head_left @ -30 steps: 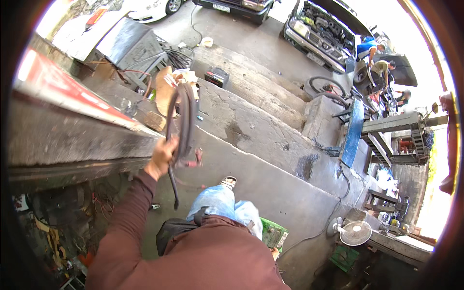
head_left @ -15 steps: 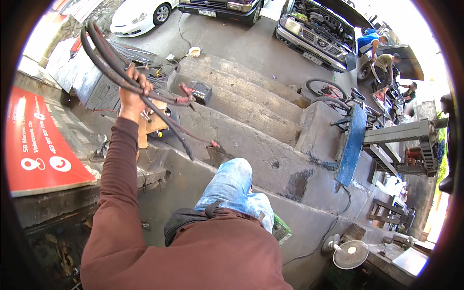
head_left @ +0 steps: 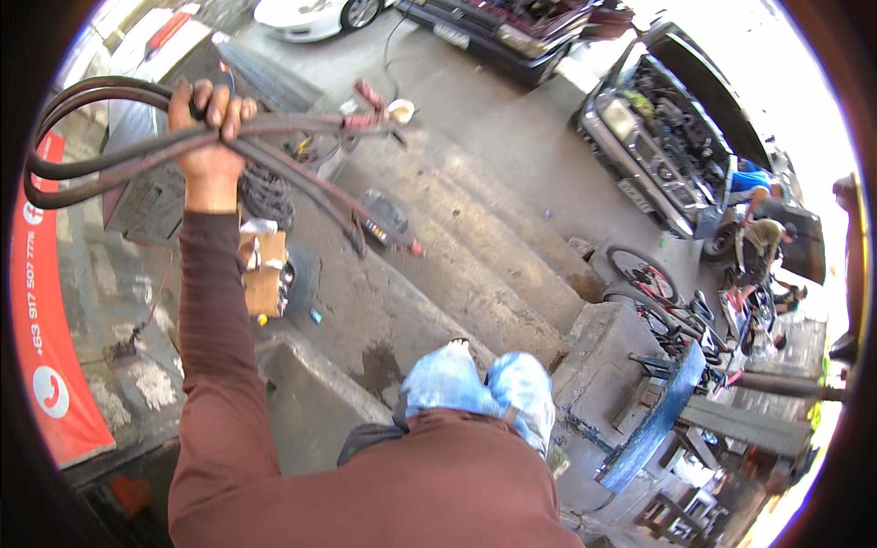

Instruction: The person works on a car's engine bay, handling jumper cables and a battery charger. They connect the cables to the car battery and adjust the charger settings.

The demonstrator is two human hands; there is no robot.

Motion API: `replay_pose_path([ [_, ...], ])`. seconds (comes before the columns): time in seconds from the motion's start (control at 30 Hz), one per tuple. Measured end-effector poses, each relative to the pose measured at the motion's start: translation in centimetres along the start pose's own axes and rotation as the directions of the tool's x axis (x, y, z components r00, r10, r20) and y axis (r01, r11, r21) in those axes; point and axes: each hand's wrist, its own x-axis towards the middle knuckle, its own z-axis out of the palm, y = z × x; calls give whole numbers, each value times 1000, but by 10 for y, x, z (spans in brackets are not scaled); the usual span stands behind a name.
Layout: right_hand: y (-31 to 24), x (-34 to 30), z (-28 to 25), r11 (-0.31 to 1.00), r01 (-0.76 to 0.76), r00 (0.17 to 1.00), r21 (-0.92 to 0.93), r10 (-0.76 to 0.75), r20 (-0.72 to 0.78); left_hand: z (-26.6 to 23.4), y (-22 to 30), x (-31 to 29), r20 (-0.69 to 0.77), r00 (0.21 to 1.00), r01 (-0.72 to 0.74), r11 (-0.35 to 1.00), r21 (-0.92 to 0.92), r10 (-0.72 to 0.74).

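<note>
My left hand [head_left: 210, 137], at the end of my outstretched left arm, is closed around a looped bundle of thick dark jumper cables [head_left: 119, 157]. The loops hang out to the left of the fist, and the loose ends trail to the right. One end carries a red clamp [head_left: 370, 99]; another ends in a reddish tip [head_left: 417, 247]. Below those ends a dark car battery [head_left: 385, 212] sits on the concrete, partly covered by the cables. My right hand is out of view.
Concrete steps [head_left: 484, 237] run ahead of my knees. A cardboard box [head_left: 263, 297] lies by my left forearm, near a red banner [head_left: 55, 365]. Bicycles [head_left: 644, 274] and a blue board [head_left: 653, 420] stand right. Ahead is a vehicle [head_left: 658, 137] with its hood raised; people work beside it.
My view has turned and my legs have shifted. The left hand, still gripping the cables, is further left and higher in view, and the loops now lie sideways instead of pointing up.
</note>
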Motion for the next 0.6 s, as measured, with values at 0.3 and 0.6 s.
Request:
replay_pose_path([
  [0.3, -74, 207, 182, 992, 67, 988, -105, -51, 149, -50, -54, 131, 132, 978, -158, 987, -18, 159],
  [0.6, -160, 339, 459, 1000, -6, 947, -17, 12, 322, -121, -99, 220, 97, 953, -292, 955, 48, 286],
])
